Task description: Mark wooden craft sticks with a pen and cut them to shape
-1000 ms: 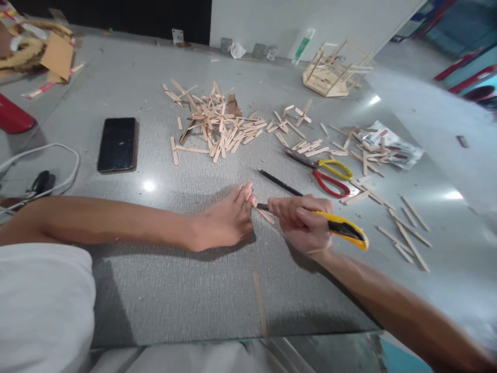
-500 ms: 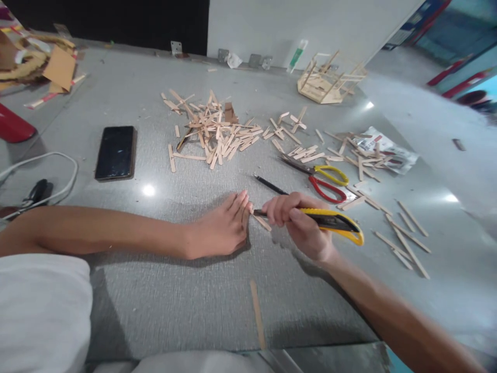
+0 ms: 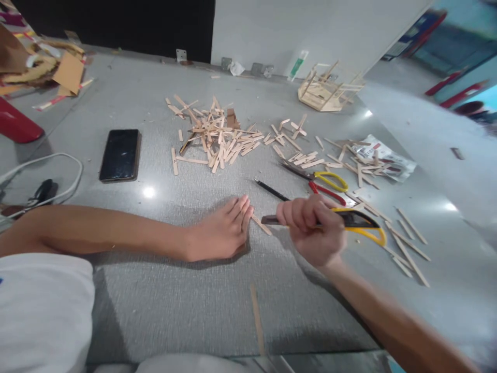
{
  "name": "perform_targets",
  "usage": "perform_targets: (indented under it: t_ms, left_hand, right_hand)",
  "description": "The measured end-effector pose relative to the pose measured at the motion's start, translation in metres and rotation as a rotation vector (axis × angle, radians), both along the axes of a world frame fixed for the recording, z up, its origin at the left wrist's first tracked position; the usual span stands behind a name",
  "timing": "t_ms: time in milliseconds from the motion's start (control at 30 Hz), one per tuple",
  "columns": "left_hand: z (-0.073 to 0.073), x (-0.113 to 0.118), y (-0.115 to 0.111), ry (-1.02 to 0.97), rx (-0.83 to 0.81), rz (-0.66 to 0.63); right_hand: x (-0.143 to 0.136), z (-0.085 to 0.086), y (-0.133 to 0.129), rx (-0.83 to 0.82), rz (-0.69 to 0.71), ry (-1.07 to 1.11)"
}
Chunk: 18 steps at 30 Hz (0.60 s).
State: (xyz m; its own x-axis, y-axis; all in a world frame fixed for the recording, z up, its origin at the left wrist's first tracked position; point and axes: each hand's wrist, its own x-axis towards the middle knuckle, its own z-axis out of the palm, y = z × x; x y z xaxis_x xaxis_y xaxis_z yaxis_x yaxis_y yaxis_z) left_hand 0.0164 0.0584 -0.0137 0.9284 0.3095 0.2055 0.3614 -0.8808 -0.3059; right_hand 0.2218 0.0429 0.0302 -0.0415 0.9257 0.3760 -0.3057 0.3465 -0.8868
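My right hand is wrapped round a yellow and black utility knife. Its blade points left, just beyond the end of a short wooden stick, and seems a little above the table. Fingers closed together, my left hand presses down on that stick, whose far end is hidden under the fingertips. A dark pen lies behind my right hand. Scissors with one yellow and one red handle rest farther back to the right.
A pile of cut wooden sticks covers the middle back. A small stick frame stands at the back right. On the left lie a phone and a white cable. One long stick is near the front edge.
My right hand has drawn the knife rightward, away from my left fingertips. More of the stick shows now. My left hand keeps its place.
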Motion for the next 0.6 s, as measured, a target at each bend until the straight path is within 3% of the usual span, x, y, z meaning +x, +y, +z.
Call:
perform_targets:
  t_ms: [367,600]
  left_hand:
    - [0.000,0.002,0.002,-0.102,-0.126,0.007]
    - [-0.004,0.003,0.003,-0.157,-0.233,0.024]
  right_hand:
    - [-0.007,-0.017,0.008,0.086,0.064,0.037]
    - [-0.009,-0.018,0.009,0.096,0.039,0.008]
